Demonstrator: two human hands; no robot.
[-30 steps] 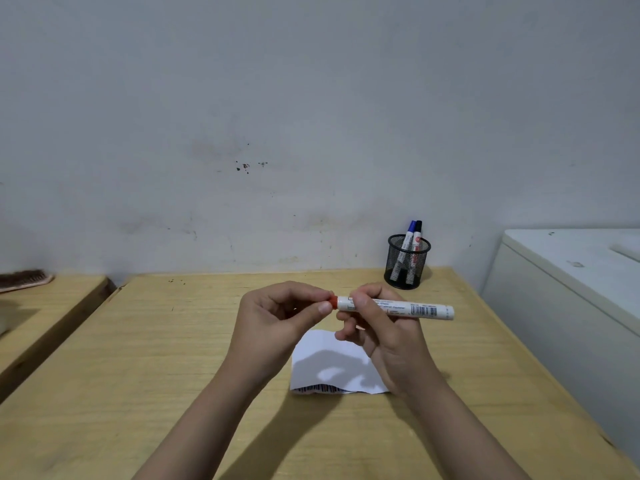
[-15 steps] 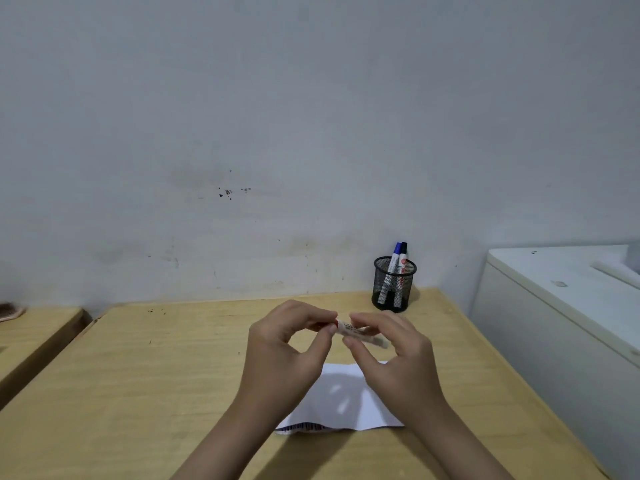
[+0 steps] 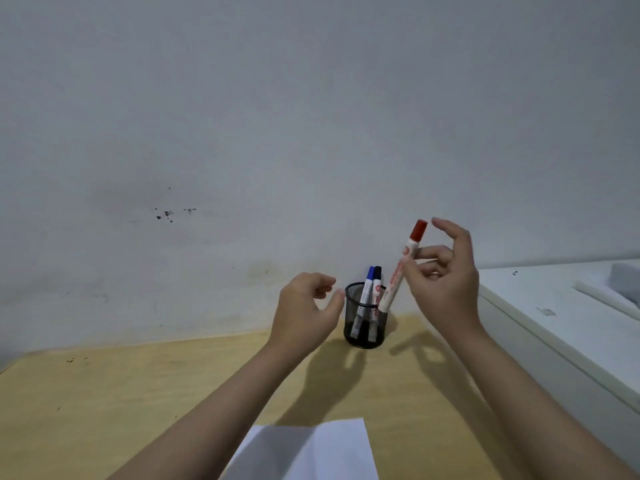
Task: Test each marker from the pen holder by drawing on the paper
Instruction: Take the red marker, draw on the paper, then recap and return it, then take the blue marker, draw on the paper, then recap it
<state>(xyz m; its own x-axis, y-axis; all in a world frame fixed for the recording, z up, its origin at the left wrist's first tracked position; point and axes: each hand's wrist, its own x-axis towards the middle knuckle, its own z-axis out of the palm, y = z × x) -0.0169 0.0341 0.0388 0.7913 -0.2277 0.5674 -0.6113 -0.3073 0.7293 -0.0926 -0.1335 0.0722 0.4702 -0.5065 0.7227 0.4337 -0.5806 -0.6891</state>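
Observation:
My right hand pinches a white marker with a red cap, held nearly upright with its lower end at the rim of the black mesh pen holder. A blue-capped marker and a black-capped marker stand inside the holder. Just left of the holder, my left hand hovers with its fingers curled apart, holding nothing. The white paper lies on the wooden table at the bottom of the view, between my forearms.
A white cabinet or appliance stands right of the table, its top carrying a pale flat object at the frame edge. A grey-white wall with dark specks rises directly behind the table.
Both hands have moved away from the paper toward the pen holder. My left hand has let go of the red-capped marker, and my right hand has turned it upright over the holder.

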